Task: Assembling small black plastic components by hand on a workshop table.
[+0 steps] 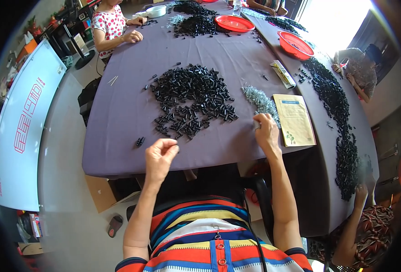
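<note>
A large pile of small black cylindrical pieces [192, 93] lies on the cloth-covered table in front of me. At its near edge is my left hand [161, 156], thumb and forefinger pinched together; what they hold, if anything, is too small to make out. A few black pieces lie in a small cluster [140, 141] to the left of that hand. My right hand [266, 131] is closed, fingers curled, at the near end of a heap of small shiny silvery-clear pieces [260, 99]. Whatever sits in those fingers is hidden.
A tan paper booklet [295, 120] lies right of the silvery heap, with a yellowish roll [283, 75] beyond it. Red trays [235, 23] and more black piles [332, 97] stand farther off. Other people work around the tables, one at far left [107, 27]. Thin sticks [113, 80] lie left.
</note>
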Available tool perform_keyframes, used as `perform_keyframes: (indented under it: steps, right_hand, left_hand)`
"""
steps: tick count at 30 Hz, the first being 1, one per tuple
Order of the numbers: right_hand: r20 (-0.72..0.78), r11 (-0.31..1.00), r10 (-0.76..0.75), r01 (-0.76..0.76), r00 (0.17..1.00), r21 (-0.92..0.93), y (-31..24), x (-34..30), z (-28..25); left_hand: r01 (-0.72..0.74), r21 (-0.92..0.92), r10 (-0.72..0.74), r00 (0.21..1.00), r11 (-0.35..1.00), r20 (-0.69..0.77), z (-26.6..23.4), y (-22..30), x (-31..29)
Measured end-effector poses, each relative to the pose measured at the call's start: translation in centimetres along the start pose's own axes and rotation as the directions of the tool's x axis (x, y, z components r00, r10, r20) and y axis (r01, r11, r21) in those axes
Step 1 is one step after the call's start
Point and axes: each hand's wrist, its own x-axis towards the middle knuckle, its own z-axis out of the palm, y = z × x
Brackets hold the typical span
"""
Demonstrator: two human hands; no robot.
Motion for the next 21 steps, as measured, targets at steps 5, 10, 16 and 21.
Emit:
perform_keyframes:
  steps: [5, 10, 16, 21]
  right_hand:
    - [-0.069, 0.990, -0.096, 0.087, 0.993, -0.114, 3.4, 1.8, 0.8]
    - [-0.016, 0.968, -0.185, 0.179, 0.983, -0.173, 2.8, 2.5, 0.8]
    - [0.002, 0.980, -0.182, 0.181, 0.983, 0.085, 1.2, 1.6, -0.6]
    - [0.021, 0.983, -0.182, 0.181, 0.983, 0.033, 2.0, 1.0, -0.6]
  left_hand:
    - [-0.121, 0.369, 0.185, 0.972, 0.922, -0.144, -4.0, -1.8, 1.5]
    - [-0.068, 0.443, 0.165, 0.969, 0.894, -0.184, -6.5, -3.1, 2.0]
    - [-0.167, 0.552, 0.313, 0.932, 0.817, -0.181, -7.0, -3.4, 2.6]
    - [-0.198, 0.583, 0.381, 0.901, 0.788, -0.209, -6.7, -4.2, 2.6]
